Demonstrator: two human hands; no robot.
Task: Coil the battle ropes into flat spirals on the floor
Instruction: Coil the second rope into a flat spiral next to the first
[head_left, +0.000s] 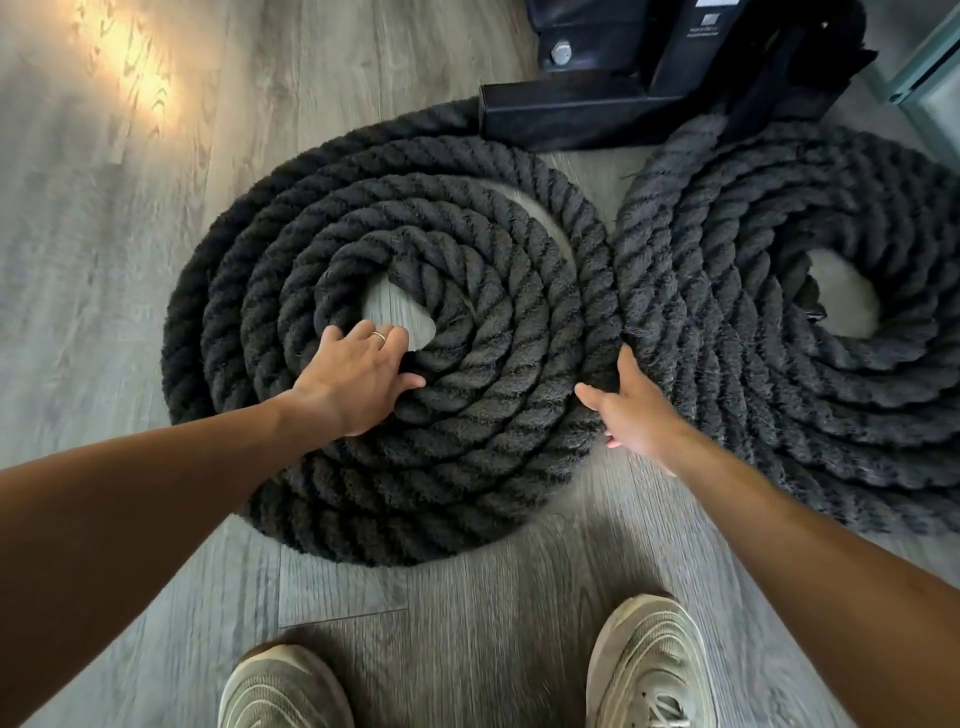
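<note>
Nearly done: both ropes lie coiled on the floor (156, 260), left coil (395, 467) flat, right coil (779, 415) looser; left hand (358, 374) rests spread near its centre, right hand (634, 410) presses its rim, fingers straight.

A warm patch of glare strikes the grey wood-grain plank floor (93, 218) at its far-left corner; elsewhere light is soft, edges bowed by wide-angle distortion, lower area slightly blurred.

Both hands, left (358, 376) and right (631, 410), press the left rope coil (467, 415).
</note>
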